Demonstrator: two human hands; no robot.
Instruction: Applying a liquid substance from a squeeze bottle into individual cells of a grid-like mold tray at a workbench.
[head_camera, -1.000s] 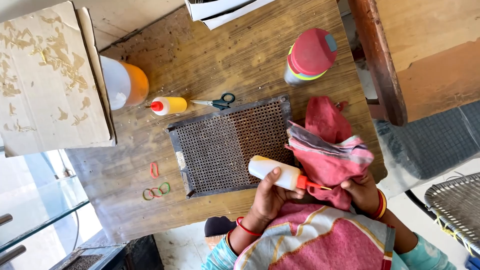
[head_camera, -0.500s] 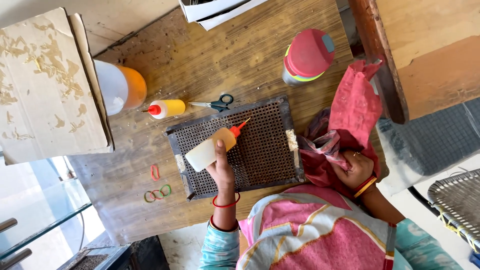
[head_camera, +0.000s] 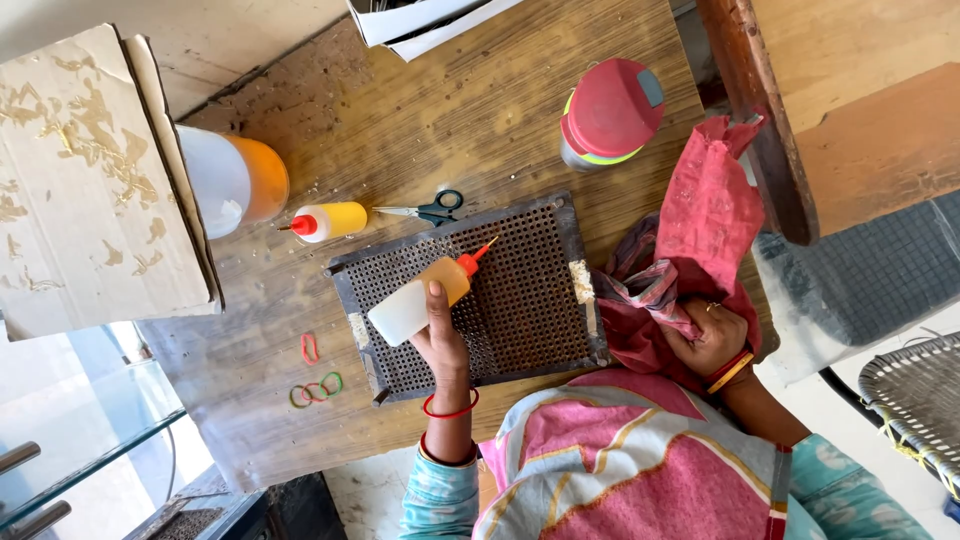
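Left hand (head_camera: 442, 335) wrapped tight round clear squeeze bottle with orange liquid and red nozzle (head_camera: 425, 297), tilted, tip aimed across dark perforated metal tray (head_camera: 520, 300), bottle hovering right over holes. Right hand (head_camera: 712, 340) bunched closed on crumpled red cloth (head_camera: 700, 220) just beside tray's right edge. Tray sits flat on worn wooden table (head_camera: 480, 110). Beyond tray: second yellow squeeze bottle with red cap (head_camera: 325, 220), blue-handled scissors (head_camera: 430, 209), pink-lidded cup (head_camera: 608, 112). Few coloured rubber bands (head_camera: 315, 385) off tray's left side, torn cardboard sheet (head_camera: 90, 180) further left.
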